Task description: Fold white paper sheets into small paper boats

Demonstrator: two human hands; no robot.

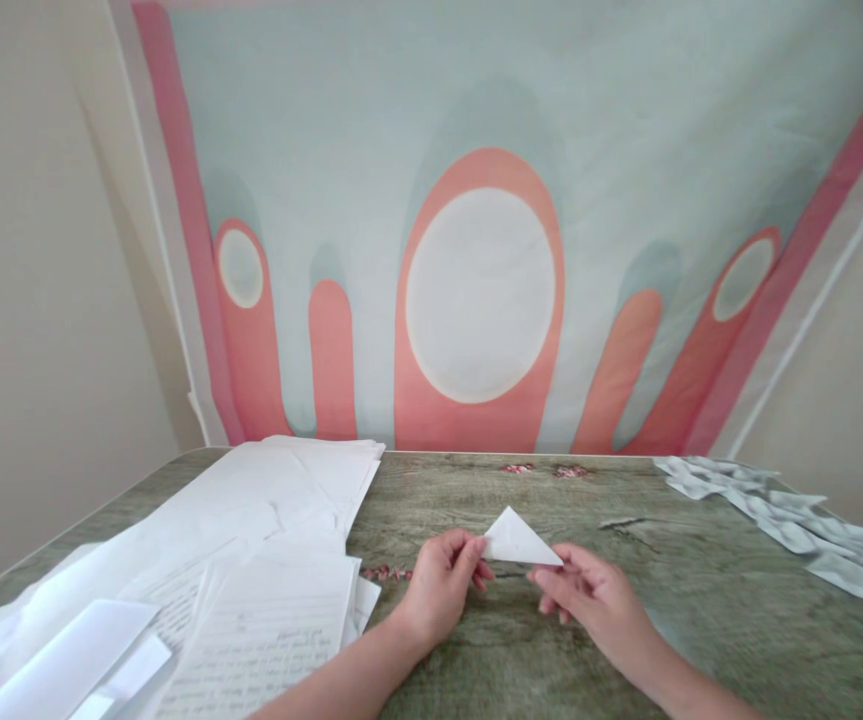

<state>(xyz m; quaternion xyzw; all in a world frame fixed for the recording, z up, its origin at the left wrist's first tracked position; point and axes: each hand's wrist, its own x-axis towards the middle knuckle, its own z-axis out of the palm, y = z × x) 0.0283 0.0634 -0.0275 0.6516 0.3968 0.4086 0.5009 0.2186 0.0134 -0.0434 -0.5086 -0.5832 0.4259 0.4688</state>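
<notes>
A small white paper folded into a triangle [515,538] is held up above the table, its point facing away from me. My left hand [442,580] pinches its left corner between thumb and fingers. At the right corner, my right hand [588,590] is closed with thumb and index finger on the paper's edge. The other fingers of both hands curl underneath, partly hidden.
Loose white sheets, some with writing, form a large pile [251,510] on the left of the wood-patterned table [521,660]. Folded paper strips [123,650] lie at the near left. Several folded paper pieces [783,520] line the right edge. A patterned cloth [356,150] hangs behind.
</notes>
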